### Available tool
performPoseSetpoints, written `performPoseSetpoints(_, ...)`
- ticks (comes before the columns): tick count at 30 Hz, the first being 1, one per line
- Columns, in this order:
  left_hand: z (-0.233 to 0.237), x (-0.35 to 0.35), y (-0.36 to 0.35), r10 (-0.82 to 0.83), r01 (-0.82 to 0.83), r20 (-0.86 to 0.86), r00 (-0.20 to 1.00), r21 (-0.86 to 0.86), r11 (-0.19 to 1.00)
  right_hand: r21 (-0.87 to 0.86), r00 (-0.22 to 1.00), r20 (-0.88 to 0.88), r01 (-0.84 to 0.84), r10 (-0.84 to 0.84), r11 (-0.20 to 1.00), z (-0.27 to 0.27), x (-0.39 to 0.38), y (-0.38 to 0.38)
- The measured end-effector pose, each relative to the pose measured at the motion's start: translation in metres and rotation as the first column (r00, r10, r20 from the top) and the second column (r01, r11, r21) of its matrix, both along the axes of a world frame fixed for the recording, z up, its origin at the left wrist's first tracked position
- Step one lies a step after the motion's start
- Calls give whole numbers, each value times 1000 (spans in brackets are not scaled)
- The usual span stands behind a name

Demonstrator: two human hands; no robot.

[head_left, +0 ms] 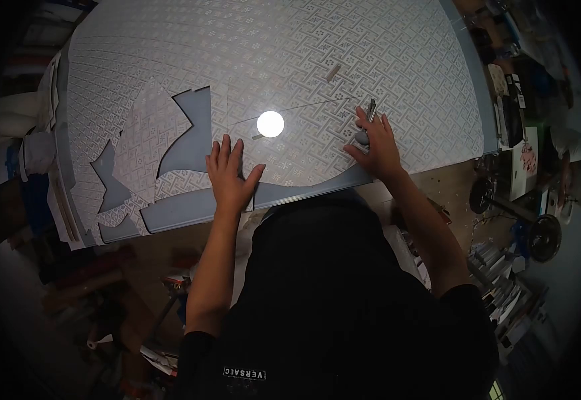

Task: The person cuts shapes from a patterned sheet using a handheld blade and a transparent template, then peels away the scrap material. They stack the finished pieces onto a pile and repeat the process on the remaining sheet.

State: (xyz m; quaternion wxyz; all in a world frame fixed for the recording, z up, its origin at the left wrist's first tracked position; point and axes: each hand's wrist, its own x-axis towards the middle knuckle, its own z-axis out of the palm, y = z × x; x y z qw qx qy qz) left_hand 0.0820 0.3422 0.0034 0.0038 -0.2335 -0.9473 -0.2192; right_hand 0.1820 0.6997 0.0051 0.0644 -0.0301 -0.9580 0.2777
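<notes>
A large sheet of patterned material (410, 73) covers the blue-grey table (190, 143), with a thin line running across its middle. Palm down, my left hand (232, 175) lies near the front edge of the sheet, fingers spread. My right hand (378, 148) rests farther right on the sheet, with a metal-coloured cutter-like tool (371, 109) at its fingers and a small grey lump (362, 137) between thumb and forefinger. Cut pieces of the same material (145, 137) lie at the left, their edges jagged. A bright round glare sits between my hands.
A small grey bar (333, 73) lies on the sheet near the top middle. Beyond the right table edge stands a black stand with a round base (544, 237). Stacked boards and cluttered items line both sides and the floor.
</notes>
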Motion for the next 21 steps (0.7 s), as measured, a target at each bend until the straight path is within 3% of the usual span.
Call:
performPoseSetpoints(6,0,-1,1,2,-2,4,1000,50,999,-69,1000,18,-6,7,998,2,-1,1)
performPoseSetpoints(10,2,0,-1,9,-9,-12,1000,13,1000,-16,999,-39,-29,29,999,-9,-1,3)
performPoseSetpoints(21,1,1,-1,11,-11,1,1000,43,999,-13,1000,28,2,-1,1000,-6,-2,3)
